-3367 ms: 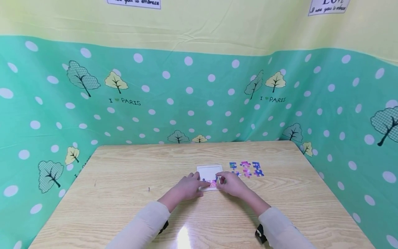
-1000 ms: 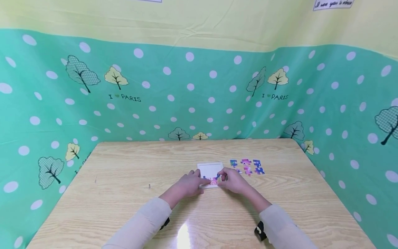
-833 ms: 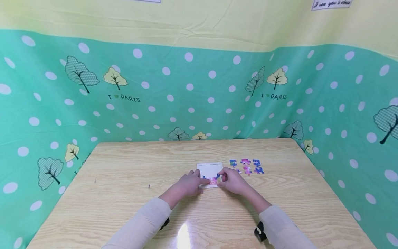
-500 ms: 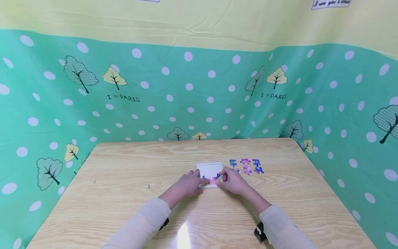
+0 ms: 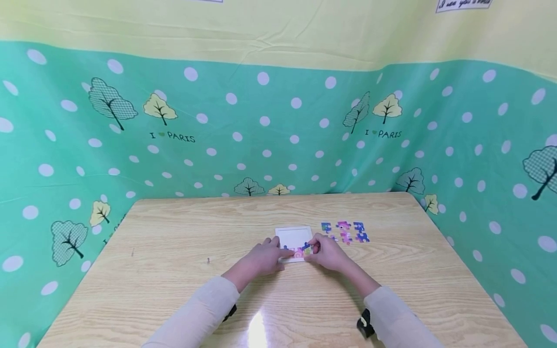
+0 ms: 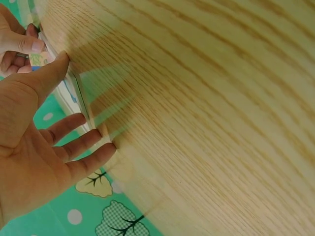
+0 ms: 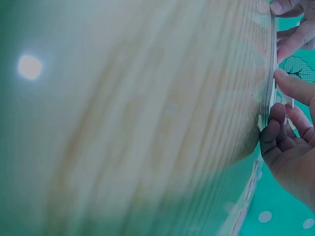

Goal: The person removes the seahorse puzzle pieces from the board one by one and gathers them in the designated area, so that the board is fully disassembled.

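In the head view a white puzzle tray lies mid-table, with pink and blue pieces along its near side. My left hand is spread at the tray's left, its index finger reaching over those pieces. Its fingertips rest at the tray's edge in the left wrist view, where the fingers are fairly straight. My right hand pinches a blue and yellow-green puzzle piece between thumb and fingers at the tray's near right corner. In the right wrist view, the right hand hides most of that piece.
Several loose puzzle pieces lie to the right of the tray, some partly behind the right hand. A tiny dark object lies left on the wooden table. A green dotted cloth hangs behind and around the table.
The piece in my right hand has turned flatter, shifted slightly right, and shows more of its yellow-green face. My left hand keeps its place on the tray. The head view has tilted slightly.
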`<state>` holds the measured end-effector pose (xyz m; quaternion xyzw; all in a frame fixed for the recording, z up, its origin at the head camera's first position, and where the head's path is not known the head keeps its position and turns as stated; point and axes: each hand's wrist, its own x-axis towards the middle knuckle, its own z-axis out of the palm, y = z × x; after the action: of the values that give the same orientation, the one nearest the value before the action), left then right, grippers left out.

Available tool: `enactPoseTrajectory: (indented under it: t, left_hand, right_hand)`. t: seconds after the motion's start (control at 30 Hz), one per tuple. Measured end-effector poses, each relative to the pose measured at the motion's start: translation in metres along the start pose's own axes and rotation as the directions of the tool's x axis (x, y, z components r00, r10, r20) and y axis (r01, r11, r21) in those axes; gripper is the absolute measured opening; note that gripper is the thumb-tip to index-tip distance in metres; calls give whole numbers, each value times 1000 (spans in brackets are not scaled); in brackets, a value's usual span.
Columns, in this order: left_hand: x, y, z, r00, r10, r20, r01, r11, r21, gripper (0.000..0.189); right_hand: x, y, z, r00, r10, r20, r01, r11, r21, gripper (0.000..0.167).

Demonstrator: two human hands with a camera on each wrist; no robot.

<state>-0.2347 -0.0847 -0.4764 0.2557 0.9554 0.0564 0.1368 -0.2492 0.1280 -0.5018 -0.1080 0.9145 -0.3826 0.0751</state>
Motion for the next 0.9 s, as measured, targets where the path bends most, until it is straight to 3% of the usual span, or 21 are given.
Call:
enactPoseTrajectory:
  t: [0.9]
  left_hand:
    - [1, 0, 0, 1000, -3, 9, 3, 1000, -9, 46]
  right_hand:
    - [2, 5, -4, 999, -20, 46, 17, 997, 69, 30]
